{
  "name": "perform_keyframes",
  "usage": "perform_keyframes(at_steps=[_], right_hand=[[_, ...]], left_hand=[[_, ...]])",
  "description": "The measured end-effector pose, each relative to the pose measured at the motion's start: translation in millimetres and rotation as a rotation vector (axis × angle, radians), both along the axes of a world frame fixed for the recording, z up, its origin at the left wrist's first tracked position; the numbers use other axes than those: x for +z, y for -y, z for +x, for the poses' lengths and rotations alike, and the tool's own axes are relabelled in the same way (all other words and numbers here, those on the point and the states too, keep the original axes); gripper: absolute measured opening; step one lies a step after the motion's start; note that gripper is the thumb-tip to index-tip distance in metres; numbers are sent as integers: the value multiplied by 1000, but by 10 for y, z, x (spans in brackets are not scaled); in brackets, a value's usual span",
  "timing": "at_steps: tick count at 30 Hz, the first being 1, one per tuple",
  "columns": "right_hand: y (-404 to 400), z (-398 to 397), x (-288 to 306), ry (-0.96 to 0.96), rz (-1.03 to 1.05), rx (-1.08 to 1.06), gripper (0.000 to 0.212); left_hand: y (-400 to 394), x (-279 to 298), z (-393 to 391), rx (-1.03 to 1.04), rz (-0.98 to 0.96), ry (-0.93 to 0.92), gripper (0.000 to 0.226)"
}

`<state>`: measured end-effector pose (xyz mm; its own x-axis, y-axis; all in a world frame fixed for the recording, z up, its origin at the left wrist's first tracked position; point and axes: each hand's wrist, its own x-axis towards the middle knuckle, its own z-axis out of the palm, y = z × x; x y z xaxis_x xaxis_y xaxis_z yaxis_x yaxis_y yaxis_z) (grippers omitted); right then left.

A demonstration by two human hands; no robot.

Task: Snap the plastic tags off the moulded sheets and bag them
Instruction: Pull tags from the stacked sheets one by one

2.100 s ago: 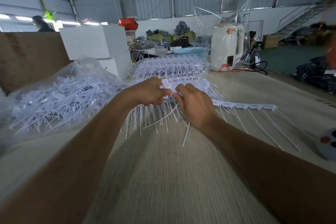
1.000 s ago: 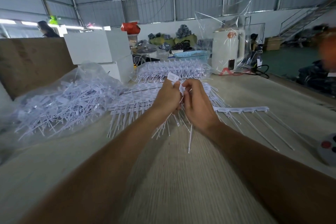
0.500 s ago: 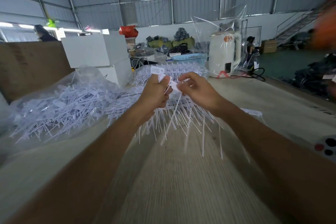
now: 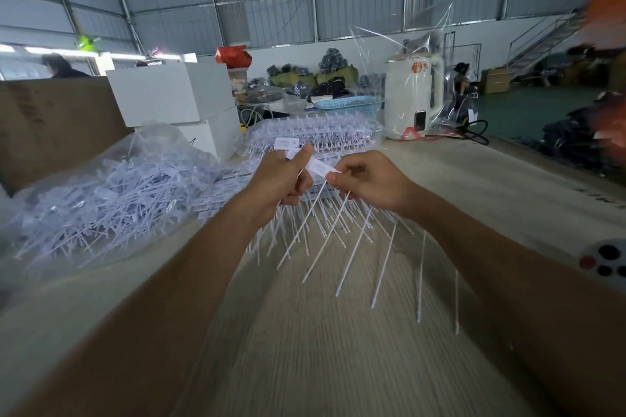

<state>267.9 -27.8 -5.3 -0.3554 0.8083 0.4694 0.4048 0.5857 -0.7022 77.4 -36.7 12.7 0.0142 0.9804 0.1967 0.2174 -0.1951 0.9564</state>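
Observation:
My left hand (image 4: 281,179) grips a bunch of loose white plastic tags (image 4: 286,144), their flat heads sticking up above the fist and thin tails hanging down. My right hand (image 4: 369,179) pinches a moulded strip of tags (image 4: 359,247), held in the air, whose long tails dangle toward the table. One tag head (image 4: 318,166) sits between both thumbs. Behind the hands lies a stack of moulded sheets (image 4: 321,135). At the left a clear plastic bag (image 4: 101,193) holds a heap of separated tags.
The beige table (image 4: 305,349) spreads below my arms. White boxes (image 4: 176,95) and a cardboard board (image 4: 50,125) stand at the back left, a white appliance wrapped in film (image 4: 411,101) at the back right. A small round device (image 4: 606,257) lies at the right edge.
Both hands lifted off the stack on the table. The strip that lay at the right is now up in my right hand, and the left hand's bunch of tags has risen with it.

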Motion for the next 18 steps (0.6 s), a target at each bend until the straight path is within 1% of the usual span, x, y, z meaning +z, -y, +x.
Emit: perform_keyframes(at_steps=[3,5,7,9,13,15,18], right_hand=[[-11,-14,-73,-47,-8,-7,21],[7,-50,-204,-35,14,-56,21],[45,-90,-350,80,96,-155,23],[76,-107,-420,162,185,-236,24],[110,-108,-406,155,305,-260,23],[133,-114,-422,178,380,-274,24],[144,-119,-436,179,454,-309,24]], left_hand=[[6,20,-7,-36,-22,25,33],[9,31,-3,-89,-35,-14,29],[23,44,-5,-147,-58,-71,24],[31,69,-22,-166,-84,-65,22],[34,86,-62,-158,-198,83,21],[41,82,-68,-145,-237,85,24],[69,124,-76,-135,-215,17,26]])
